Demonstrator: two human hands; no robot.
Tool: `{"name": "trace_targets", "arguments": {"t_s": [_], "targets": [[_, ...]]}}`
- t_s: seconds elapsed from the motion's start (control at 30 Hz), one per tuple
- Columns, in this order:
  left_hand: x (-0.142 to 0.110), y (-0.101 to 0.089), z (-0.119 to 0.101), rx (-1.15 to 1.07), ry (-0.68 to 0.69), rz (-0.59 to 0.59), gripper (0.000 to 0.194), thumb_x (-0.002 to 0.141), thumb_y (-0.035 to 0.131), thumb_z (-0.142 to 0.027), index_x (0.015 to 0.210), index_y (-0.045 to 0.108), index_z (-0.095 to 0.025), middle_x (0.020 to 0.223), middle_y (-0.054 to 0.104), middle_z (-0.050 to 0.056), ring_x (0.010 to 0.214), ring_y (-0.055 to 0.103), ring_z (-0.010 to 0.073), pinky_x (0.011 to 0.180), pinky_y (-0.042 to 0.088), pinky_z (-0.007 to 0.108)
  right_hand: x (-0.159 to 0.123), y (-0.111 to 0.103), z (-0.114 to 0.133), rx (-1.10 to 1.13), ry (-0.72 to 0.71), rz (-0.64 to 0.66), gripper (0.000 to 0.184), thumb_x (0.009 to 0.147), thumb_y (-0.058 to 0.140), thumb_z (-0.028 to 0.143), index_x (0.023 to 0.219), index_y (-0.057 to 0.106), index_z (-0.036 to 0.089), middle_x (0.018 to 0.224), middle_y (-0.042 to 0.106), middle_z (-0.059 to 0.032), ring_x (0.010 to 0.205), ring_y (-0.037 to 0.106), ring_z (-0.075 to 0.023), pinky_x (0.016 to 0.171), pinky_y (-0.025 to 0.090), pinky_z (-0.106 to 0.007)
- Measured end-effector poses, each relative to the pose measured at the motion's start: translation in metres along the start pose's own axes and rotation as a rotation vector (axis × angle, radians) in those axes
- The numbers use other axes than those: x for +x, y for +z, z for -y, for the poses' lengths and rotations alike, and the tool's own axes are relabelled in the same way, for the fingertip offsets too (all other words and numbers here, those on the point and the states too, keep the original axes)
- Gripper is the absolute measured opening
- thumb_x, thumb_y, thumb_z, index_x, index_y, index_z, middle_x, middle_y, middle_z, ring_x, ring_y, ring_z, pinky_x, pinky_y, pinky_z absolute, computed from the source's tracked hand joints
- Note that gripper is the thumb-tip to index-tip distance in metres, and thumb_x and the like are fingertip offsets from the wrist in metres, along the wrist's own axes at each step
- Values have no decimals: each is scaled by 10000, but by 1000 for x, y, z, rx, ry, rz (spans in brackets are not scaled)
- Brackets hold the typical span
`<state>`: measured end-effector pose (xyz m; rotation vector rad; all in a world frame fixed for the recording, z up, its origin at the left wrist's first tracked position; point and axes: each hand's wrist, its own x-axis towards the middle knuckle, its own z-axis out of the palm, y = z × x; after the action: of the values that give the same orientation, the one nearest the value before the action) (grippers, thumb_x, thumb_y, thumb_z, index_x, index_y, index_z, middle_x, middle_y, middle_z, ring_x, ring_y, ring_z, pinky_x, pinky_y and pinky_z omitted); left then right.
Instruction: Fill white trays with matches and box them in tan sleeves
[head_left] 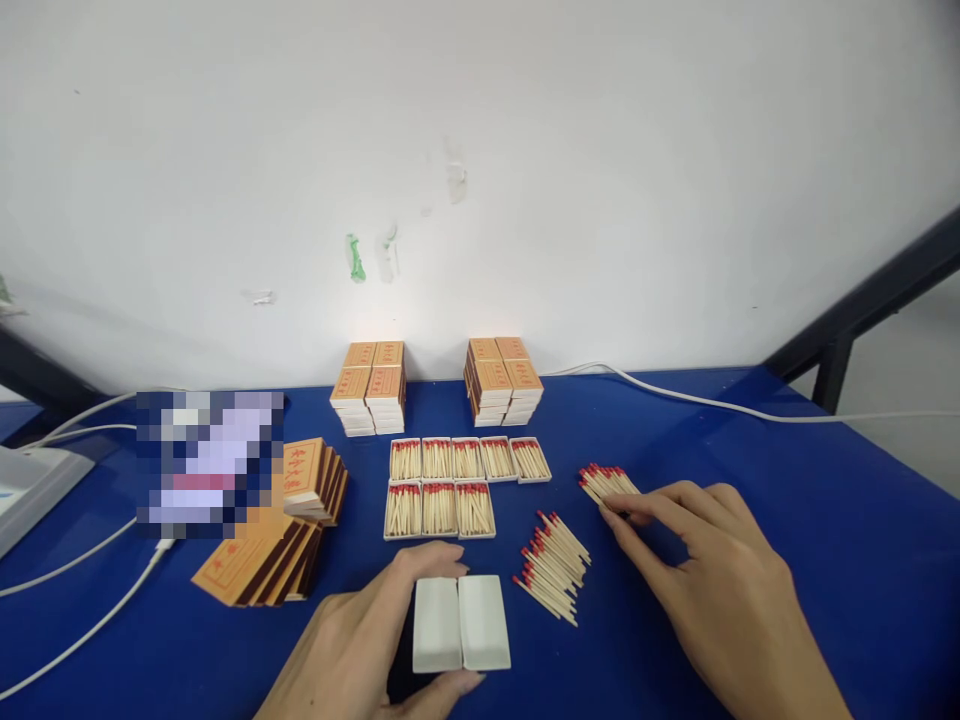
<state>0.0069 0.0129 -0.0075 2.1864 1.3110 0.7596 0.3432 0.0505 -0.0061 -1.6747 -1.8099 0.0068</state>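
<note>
My left hand (349, 640) is closed around two white matchbox trays (436, 625) that sit side by side. Both trays have bare insides. To the right of them a loose pile of red-tipped matches (551, 565) lies on the blue table. My right hand (724, 570) has thumb and fingers pinched at the near end of another bunch of matches (606, 480), just beyond that pile. Past my left fingers, match-filled trays (439, 508) stand in two rows, red heads pointing away from me.
Two stacks of orange matchboxes (367, 385) (504, 380) stand by the white wall. At left, fanned matchbox covers (251, 555) lean near a pixelated device (217, 460) with white cables (97, 660). Another cable (690, 395) runs along the back right edge.
</note>
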Motion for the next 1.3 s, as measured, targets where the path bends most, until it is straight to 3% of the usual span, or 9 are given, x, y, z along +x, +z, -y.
{"name": "trace_targets", "arguments": {"t_s": [0.1,0.37,0.53,0.9,1.3], "targets": [[1,-1,0,20,7,13,672,952,884,-358,1528,537,-362,542,414,-174,384,472,152,447,441,239,-1,2,1,2,5,7,490,1137,544,668,1014,840,296,999,785,-74,974,628,-307,785,537,-452],[1,2,2,30,33,3,721,935,890,-339,1536,494,-375,574,382,-169,392,434,143,408,323,242,1,-3,7,71,-28,109,418,1108,616,660,947,840,345,915,763,-40,913,656,-281,761,558,-421],[1,2,2,9,28,-20,709,924,899,-335,1527,527,-366,576,357,-165,399,409,139,421,323,243,4,-7,14,145,-40,162,431,1086,639,701,929,854,363,914,782,-31,886,687,-271,781,580,-423],[0,3,4,9,29,10,763,932,902,-306,1555,469,-388,584,333,-171,408,421,144,451,354,245,1,-3,2,8,11,-49,522,1127,541,716,1050,856,308,1020,804,-65,969,632,-313,785,517,-464],[2,0,2,55,44,43,772,931,899,-301,1550,442,-372,563,358,-183,392,451,149,427,353,248,-2,0,0,20,-18,54,460,1138,554,667,1024,836,323,1028,787,-51,996,638,-296,795,534,-446]]}}
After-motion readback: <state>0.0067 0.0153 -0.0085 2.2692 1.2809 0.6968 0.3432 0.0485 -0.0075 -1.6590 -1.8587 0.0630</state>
